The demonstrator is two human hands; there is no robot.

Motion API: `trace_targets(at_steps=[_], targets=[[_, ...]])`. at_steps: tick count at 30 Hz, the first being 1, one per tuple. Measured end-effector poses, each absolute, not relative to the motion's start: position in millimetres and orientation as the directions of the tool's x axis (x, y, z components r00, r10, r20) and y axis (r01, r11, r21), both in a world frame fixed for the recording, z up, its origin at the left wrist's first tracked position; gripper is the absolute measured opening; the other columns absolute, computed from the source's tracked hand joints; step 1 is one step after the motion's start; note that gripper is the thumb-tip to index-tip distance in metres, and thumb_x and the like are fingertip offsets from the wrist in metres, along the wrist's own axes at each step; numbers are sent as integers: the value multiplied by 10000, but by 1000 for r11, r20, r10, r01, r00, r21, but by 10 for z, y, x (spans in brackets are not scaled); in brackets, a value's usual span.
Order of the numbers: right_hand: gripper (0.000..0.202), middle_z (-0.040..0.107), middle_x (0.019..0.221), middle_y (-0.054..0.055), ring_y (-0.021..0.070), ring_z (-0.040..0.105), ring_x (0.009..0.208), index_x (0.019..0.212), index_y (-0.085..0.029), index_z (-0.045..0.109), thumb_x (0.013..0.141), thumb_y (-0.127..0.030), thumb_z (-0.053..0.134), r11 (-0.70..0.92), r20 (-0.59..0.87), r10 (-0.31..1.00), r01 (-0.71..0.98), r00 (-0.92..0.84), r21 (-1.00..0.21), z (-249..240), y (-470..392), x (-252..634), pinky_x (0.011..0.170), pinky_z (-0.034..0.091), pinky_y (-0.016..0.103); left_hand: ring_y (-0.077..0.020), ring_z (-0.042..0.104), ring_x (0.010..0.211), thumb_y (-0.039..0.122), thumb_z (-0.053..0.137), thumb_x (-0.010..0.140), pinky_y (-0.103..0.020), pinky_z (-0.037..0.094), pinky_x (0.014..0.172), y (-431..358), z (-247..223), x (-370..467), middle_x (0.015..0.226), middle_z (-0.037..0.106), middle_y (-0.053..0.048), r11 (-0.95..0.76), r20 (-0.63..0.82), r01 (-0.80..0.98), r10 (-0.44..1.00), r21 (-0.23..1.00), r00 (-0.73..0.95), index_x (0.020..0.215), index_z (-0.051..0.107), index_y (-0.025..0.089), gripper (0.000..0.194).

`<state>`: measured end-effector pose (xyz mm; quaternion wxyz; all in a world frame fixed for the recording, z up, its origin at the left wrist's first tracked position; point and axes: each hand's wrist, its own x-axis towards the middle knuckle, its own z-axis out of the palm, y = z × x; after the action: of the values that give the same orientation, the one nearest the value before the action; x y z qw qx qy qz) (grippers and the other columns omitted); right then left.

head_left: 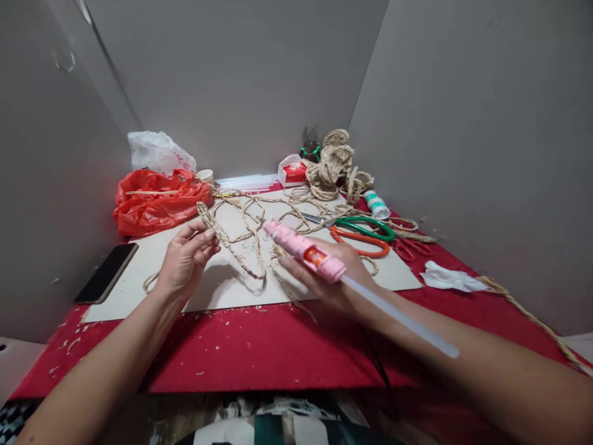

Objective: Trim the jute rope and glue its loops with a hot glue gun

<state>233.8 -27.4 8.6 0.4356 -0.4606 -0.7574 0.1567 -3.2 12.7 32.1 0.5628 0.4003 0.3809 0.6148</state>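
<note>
My left hand (191, 252) pinches a flat piece of coiled straw rope (215, 228) between thumb and fingers, above the white board. From that piece a strand of rope hangs down and loops back up. My right hand (324, 272) is wrapped round a pink hot glue gun (306, 250), its tip pointing left toward the rope piece but apart from it. A long translucent glue stick (403, 316) sticks out of the gun's rear over my forearm. The glue gun hides part of my right fingers.
Loose rope lies over the white board (393, 278). Scissors with green and orange handles (365, 228) rest at its right. A phone (106, 273) and red plastic bag (162, 201) are left; a rope bundle (331, 164), bottle (377, 204) and crumpled tissue (451, 277) are right.
</note>
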Motion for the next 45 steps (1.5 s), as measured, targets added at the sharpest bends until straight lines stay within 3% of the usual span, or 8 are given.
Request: trace_targets(at_steps=[3, 8, 15, 19, 22, 24, 29, 45], targets=[[349, 640, 665, 57, 167, 555, 573, 767, -179, 638, 876, -480, 499, 374, 475, 869, 813, -139, -446, 112, -30, 2601, 560, 384, 273, -76, 604, 606, 148, 826, 581, -190, 518, 606, 100, 345, -32, 691, 648, 22, -80, 76, -391, 997, 917, -24, 791, 615, 145, 298], [325, 695, 797, 112, 233, 613, 692, 833, -185, 648, 846, -476, 506, 91, 158, 985, 981, -64, -170, 81, 220, 2906, 562, 330, 289, -79, 601, 631, 156, 825, 594, -198, 511, 618, 39, 356, -8, 723, 644, 22, -78, 93, -389, 995, 918, 20, 794, 619, 147, 288], [357, 690, 845, 115, 238, 616, 745, 829, -173, 653, 797, -520, 572, 217, 7, 976, 974, -217, -66, 116, 280, 3059, 592, 361, 297, -78, 588, 634, 164, 799, 658, -197, 496, 630, -60, 366, 12, 727, 628, 25, -80, 136, -397, 984, 915, 114, 799, 608, 162, 237], [274, 687, 849, 90, 206, 609, 746, 848, -173, 683, 835, -414, 553, 295, 241, 946, 886, -218, -357, 376, 109, 2880, 635, 411, 307, -78, 580, 611, 177, 804, 655, -197, 492, 616, -126, 383, 31, 703, 617, 24, -57, 126, -372, 978, 927, 164, 785, 615, 158, 230], [330, 652, 691, 35, 139, 583, 611, 789, -162, 673, 841, -471, 570, 338, 239, 936, 477, -257, -811, 544, -80, 2531, 593, 450, 275, -87, 580, 601, 185, 813, 646, -204, 490, 608, -170, 384, 58, 688, 620, 17, -35, 113, -344, 971, 938, 210, 783, 618, 158, 240], [335, 639, 668, 14, 113, 572, 579, 747, -156, 664, 778, -489, 657, 287, 203, 924, 238, -325, -928, 593, -159, 2292, 572, 464, 251, -92, 580, 604, 187, 811, 651, -210, 490, 610, -190, 381, 74, 691, 629, 11, -27, 111, -325, 964, 945, 242, 785, 622, 159, 234], [337, 620, 612, -24, 70, 545, 518, 712, -144, 651, 657, -446, 790, 129, 131, 908, -32, -399, -991, 558, -154, 1996, 536, 459, 208, -110, 595, 639, 191, 802, 668, -236, 504, 641, -197, 370, 92, 722, 648, -3, -30, 118, -293, 950, 956, 288, 785, 632, 160, 209], [349, 648, 588, -17, 64, 570, 446, 694, -122, 638, 595, -383, 847, -116, -46, 872, -116, -488, -986, 445, -101, 1987, 446, 463, 178, -109, 613, 651, 192, 785, 707, -221, 499, 653, -135, 252, 77, 745, 641, 9, -69, 122, -172, 939, 983, 323, 807, 643, 171, 176]])
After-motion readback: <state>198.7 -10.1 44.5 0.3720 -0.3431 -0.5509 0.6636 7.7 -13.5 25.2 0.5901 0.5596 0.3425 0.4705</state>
